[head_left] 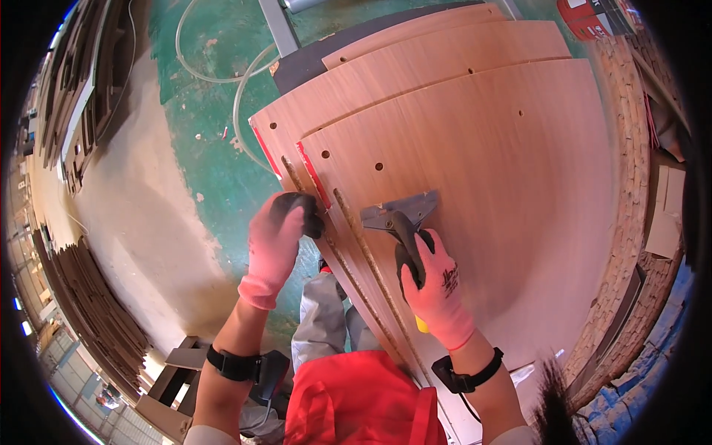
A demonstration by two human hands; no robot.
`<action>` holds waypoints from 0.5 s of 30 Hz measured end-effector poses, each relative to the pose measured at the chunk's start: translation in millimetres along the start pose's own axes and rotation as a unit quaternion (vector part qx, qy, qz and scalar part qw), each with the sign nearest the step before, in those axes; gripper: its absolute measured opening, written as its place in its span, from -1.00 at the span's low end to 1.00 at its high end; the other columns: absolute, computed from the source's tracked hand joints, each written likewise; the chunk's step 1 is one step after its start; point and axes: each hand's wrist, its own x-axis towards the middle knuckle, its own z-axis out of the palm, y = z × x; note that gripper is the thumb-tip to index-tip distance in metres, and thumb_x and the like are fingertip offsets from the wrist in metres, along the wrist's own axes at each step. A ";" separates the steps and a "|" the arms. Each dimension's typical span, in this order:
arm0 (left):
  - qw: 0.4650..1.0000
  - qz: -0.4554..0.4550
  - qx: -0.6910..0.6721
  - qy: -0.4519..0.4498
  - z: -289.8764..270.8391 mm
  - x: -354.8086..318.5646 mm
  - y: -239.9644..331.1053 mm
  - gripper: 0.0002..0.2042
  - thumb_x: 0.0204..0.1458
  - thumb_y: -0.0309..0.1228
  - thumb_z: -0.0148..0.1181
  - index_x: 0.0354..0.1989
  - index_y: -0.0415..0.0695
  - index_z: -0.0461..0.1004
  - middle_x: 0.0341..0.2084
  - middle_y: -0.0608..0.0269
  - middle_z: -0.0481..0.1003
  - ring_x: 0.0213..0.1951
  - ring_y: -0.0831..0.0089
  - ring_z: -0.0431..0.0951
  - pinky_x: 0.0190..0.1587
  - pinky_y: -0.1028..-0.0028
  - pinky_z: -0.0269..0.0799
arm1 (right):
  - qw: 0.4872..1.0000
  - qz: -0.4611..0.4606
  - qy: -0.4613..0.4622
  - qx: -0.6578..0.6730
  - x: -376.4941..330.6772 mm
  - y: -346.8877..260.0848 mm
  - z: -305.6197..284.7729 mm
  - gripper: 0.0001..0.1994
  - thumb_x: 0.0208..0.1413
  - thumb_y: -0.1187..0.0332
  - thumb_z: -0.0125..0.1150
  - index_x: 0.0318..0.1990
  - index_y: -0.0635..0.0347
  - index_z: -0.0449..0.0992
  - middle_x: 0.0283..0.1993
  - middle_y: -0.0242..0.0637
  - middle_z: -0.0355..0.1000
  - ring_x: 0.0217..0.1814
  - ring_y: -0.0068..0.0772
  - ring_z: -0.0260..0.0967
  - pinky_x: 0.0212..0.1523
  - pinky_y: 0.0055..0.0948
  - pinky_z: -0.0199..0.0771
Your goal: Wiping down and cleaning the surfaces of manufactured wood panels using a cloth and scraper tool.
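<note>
My right hand (437, 289), in a pink glove with dark fingers, is wrapped round the handle of a wide-bladed scraper (400, 211). The blade is over the top wood panel (489, 170), and a yellow handle end shows below the palm. At the panel's left edge my left hand (282, 230), gloved alike, is closed; what its fingers hold, if anything, is hidden. Just above it, a red strip (314, 174) runs along the panel edge. Round holes and a long groove (371, 259) mark the panel near that edge.
More panels lie staggered underneath, with a second red strip (265, 148) on one. A clear hose (237, 111) loops over the green floor. Stacked boards (93, 297) stand at left. A rough-edged stack (619, 185) lines the right. Dark bristles (552, 400) rise at lower right.
</note>
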 end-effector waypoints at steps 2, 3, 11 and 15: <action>0.994 0.076 0.081 -0.003 -1.2 -8.0 -1.2 -0.75 -0.03 -0.48 0.12 -0.17 -0.31 0.38 -0.36 0.17 0.48 -0.38 0.50 0.50 -0.29 0.53 0.41 | 1.000 0.008 -0.008 0.000 0.2 -1.2 -0.8 -0.60 -0.14 0.45 0.18 -0.06 0.25 0.33 -0.12 0.00 0.25 -0.32 0.04 0.36 -0.37 -0.19 0.42; 0.975 0.153 0.159 -0.007 -1.3 -10.3 -1.0 -0.74 -0.04 -0.51 0.11 -0.15 -0.31 0.38 -0.31 0.17 0.46 -0.33 0.49 0.50 -0.25 0.52 0.41 | 1.000 0.008 -0.008 0.002 0.6 -2.3 -1.3 -0.60 -0.14 0.45 0.18 -0.06 0.25 0.33 -0.12 0.00 0.25 -0.32 0.04 0.36 -0.37 -0.19 0.42; 0.999 -0.012 -0.001 0.041 10.3 -30.2 -6.9 -0.61 -0.05 -0.63 0.02 0.03 -0.27 0.29 -0.22 0.22 0.42 -0.28 0.51 0.47 -0.21 0.54 0.41 | 0.978 0.017 -0.170 -0.119 17.2 -40.2 -12.1 -0.67 -0.02 0.37 0.09 -0.03 0.11 0.39 -0.19 -0.02 0.27 -0.40 -0.09 0.42 -0.40 -0.25 0.46; 0.995 -0.084 -0.041 0.033 26.5 -45.6 -4.7 -0.61 -0.03 -0.60 0.06 0.04 -0.29 0.26 -0.25 0.21 0.43 -0.33 0.54 0.46 -0.31 0.54 0.44 | 0.970 0.007 -0.172 -0.173 20.2 -50.6 -3.0 -0.62 -0.02 0.38 0.09 0.03 0.09 0.35 -0.23 -0.04 0.26 -0.42 -0.16 0.44 -0.47 -0.33 0.47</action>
